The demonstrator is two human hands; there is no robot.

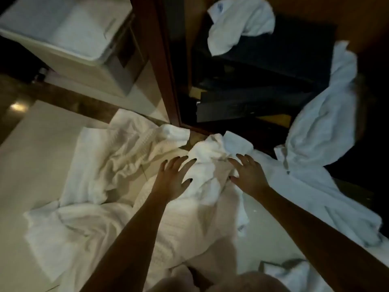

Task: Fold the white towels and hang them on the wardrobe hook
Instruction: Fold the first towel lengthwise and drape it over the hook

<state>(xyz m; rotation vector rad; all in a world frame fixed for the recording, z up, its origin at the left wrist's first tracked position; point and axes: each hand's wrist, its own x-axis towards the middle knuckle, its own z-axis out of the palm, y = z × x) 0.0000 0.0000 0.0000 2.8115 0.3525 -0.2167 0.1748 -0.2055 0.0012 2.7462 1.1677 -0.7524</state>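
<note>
As left hand [174, 178], right hand [249, 174] touch it, crumpled towel [207, 153], lengthwise toward wardrobe [163, 70]

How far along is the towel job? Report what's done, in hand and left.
Done: nothing looks folded or hung; no hook in view. In hand: left hand and right hand spread on the crumpled towel. Left: that one, the rumpled towels on the floor, a bunched towel on the black box and a draped towel at right.
</note>
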